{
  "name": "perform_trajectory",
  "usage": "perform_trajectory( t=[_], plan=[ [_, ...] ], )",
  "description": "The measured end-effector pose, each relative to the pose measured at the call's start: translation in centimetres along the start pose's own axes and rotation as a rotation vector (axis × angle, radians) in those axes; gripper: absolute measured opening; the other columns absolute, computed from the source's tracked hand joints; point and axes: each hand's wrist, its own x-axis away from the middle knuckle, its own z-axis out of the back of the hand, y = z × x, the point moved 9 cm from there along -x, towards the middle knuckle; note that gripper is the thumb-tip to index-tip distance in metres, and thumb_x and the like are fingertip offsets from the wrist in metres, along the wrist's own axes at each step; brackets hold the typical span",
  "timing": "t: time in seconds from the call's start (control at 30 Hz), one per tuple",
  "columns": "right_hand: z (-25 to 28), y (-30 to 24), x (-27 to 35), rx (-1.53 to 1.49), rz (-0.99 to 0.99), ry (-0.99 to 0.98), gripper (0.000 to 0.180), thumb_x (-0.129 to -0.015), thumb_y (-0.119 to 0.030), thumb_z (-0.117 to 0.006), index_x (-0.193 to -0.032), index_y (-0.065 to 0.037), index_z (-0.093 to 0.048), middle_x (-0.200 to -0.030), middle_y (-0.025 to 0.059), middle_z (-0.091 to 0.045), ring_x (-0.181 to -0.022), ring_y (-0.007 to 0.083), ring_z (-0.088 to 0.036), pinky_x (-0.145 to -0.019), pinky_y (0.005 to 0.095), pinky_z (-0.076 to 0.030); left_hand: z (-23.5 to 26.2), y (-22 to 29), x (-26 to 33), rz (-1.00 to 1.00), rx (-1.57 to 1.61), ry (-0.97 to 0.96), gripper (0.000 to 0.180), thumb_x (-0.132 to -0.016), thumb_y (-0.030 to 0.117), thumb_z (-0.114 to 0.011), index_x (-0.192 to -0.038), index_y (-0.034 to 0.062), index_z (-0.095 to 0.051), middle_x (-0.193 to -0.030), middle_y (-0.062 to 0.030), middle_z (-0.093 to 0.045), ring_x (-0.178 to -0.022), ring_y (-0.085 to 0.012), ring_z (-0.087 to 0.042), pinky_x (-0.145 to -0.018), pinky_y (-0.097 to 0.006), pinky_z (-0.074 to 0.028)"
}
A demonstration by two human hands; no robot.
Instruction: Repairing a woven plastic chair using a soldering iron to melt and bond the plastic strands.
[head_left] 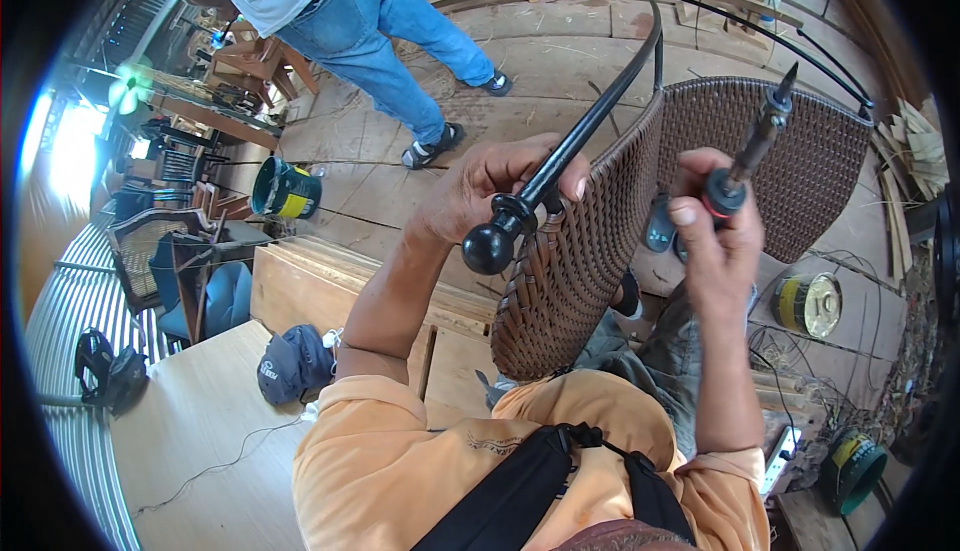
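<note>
I'm watching the left hand [490,191] closing round the black metal frame leg [545,181] of the wicker chair [700,171], fingers wrapped w/ the thumb side hidden, just above the round black foot knob [490,248]. It's gripping firmly and holding the chair tipped up in front of the body. The right hand [715,251] is clamping a soldering-type heat tool [755,146] by its red-and-black handle, fist tight, tip pointing up and away beside the weave, not touching it as far as I can tell.

Progress, my read: the brown weave is looking complete across the seat shell and wrapped along the near edge, so most of the weaving seems done. What's left appears to be finishing at the edge near the leg; can't see any loose strand ends from here, too small to tell.

Further out: a yellow tape roll [808,304] is lying on the floor to the right, a green bucket [285,189] is sitting on the planks, a dark cap [295,363] is resting on the table [200,431], and another person in jeans [385,21] is standing ahead.
</note>
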Motion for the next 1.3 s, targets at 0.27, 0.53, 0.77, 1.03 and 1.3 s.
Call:
perform_trajectory(
  t=[0.27, 0.53, 0.77, 1.03, 1.3],
  plan=[
    [3.6, -2.5, -1.4, 0.726, 0.355, -0.279, 0.030, -0.077, -0.005, -0.065, -0.106, -0.004, -0.058, -0.091, 0.0104, -0.059, -0.084, 0.0305, -0.056, -0.077, 0.0398, -0.043, 0.3, 0.1, 0.3, -0.045, -0.050, 0.049, 0.043, -0.076, 0.036, -0.078, -0.096, 0.0003, -0.066, -0.104, -0.0081, -0.057, -0.096, -0.0188, -0.053, -0.085, -0.030, -0.040],
    [2.5, -3.5, -1.7, 0.972, 0.487, -0.351, 0.041, -0.068, 0.002, -0.069, -0.107, -0.010, -0.061, -0.081, 0.0069, -0.054, -0.082, 0.0260, -0.055, -0.077, 0.0392, -0.040, 0.7, -0.3, 0.2, -0.088, -0.055, 0.097, 0.046, -0.075, 0.042, -0.079, -0.088, 0.0000, -0.065, -0.102, -0.0094, -0.057, -0.093, -0.0191, -0.051, -0.081, -0.032, -0.038],
    [1.0, -4.8, -2.7, 1.036, 0.553, -0.383, 0.043, -0.065, 0.002, -0.071, -0.105, -0.012, -0.062, -0.081, 0.0055, -0.055, -0.083, 0.0248, -0.056, -0.077, 0.0388, -0.039, 0.0, 0.1, 0.1, -0.099, 0.036, 0.022, 0.036, -0.082, 0.031, -0.074, -0.095, -0.0007, -0.065, -0.106, -0.0075, -0.056, -0.095, -0.0165, -0.051, -0.080, -0.028, -0.040],
    [0.1, -5.2, -3.2, 1.107, 0.559, -0.379, 0.039, -0.065, 0.003, -0.070, -0.100, -0.012, -0.061, -0.082, 0.0060, -0.055, -0.081, 0.0252, -0.056, -0.080, 0.0382, -0.040, -0.1, 0.0, 0.1, -0.093, 0.043, -0.018, 0.022, -0.085, 0.020, -0.067, -0.093, -0.0004, -0.064, -0.109, -0.0061, -0.056, -0.094, -0.0116, -0.052, -0.081, -0.024, -0.043],
    [-0.2, -5.2, -3.6, 1.077, 0.565, -0.434, 0.039, -0.065, 0.005, -0.069, -0.099, -0.013, -0.061, -0.080, 0.0051, -0.055, -0.081, 0.0243, -0.057, -0.080, 0.0377, -0.040, -0.1, -0.2, 0.0, -0.101, 0.049, -0.012, 0.026, -0.087, 0.023, -0.066, -0.095, -0.0017, -0.063, -0.112, -0.0065, -0.055, -0.089, -0.0091, -0.053, -0.075, -0.022, -0.047]
  ],
)
